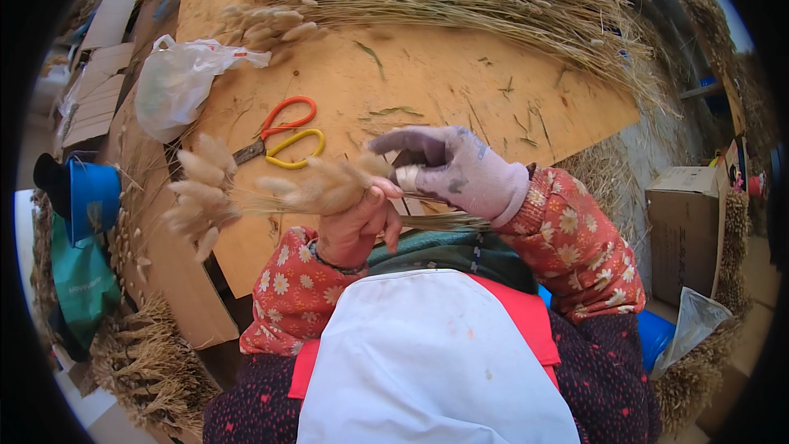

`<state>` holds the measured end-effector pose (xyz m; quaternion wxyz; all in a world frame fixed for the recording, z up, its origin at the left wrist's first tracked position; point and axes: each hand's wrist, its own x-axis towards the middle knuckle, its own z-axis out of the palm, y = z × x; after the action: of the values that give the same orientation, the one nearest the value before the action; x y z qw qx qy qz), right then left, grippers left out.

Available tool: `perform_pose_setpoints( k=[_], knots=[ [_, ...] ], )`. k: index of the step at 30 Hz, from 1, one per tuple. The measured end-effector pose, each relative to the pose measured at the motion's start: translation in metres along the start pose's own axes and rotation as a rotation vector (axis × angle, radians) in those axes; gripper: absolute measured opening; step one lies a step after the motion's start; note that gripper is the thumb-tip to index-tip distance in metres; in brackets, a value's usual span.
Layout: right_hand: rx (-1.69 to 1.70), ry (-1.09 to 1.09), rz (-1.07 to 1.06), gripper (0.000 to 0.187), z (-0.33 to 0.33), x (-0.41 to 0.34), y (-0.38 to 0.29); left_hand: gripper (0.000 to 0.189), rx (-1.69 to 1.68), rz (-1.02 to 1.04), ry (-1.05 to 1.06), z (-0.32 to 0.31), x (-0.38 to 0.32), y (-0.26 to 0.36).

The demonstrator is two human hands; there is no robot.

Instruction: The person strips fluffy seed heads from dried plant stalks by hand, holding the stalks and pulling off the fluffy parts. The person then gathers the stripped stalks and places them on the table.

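My bare left hand (360,219) is closed around a bunch of dried bunny-tail grass (320,188), its fluffy heads pointing left. More heads (200,191) hang further out on longer stems at the left. My right hand (459,166), in a stained lilac work glove with pale tape around the thumb, is bent over the right end of the bunch. Its fingers are curled, and whether a stem lies between them is hidden. Cut stems (441,222) run to the right below the hands. Just beyond the bunch lie scissors (277,135) with one red and one yellow handle.
A large heap of bunny-tail grass (431,0) covers the far side of the wooden board (431,95). To the left are a white plastic bag (179,83) and a blue bucket (92,197). A cardboard box (684,231) stands at the right.
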<state>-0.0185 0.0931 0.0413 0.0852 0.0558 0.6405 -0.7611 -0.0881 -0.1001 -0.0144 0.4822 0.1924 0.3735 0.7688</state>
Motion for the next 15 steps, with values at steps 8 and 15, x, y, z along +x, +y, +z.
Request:
perform_pose_setpoints(
  k=[8, 15],
  knots=[
    [-0.236, 0.126, -0.254, 0.033, 0.008, 0.006, -0.026, 0.027, -0.081, -0.058, 0.34, 0.014, 0.011, -0.003],
    [-0.308, -0.042, -0.122, 0.033, 0.021, 0.023, -0.047, 0.019, -0.137, 0.009, 0.261, 0.02, 0.008, 0.0]
  ],
)
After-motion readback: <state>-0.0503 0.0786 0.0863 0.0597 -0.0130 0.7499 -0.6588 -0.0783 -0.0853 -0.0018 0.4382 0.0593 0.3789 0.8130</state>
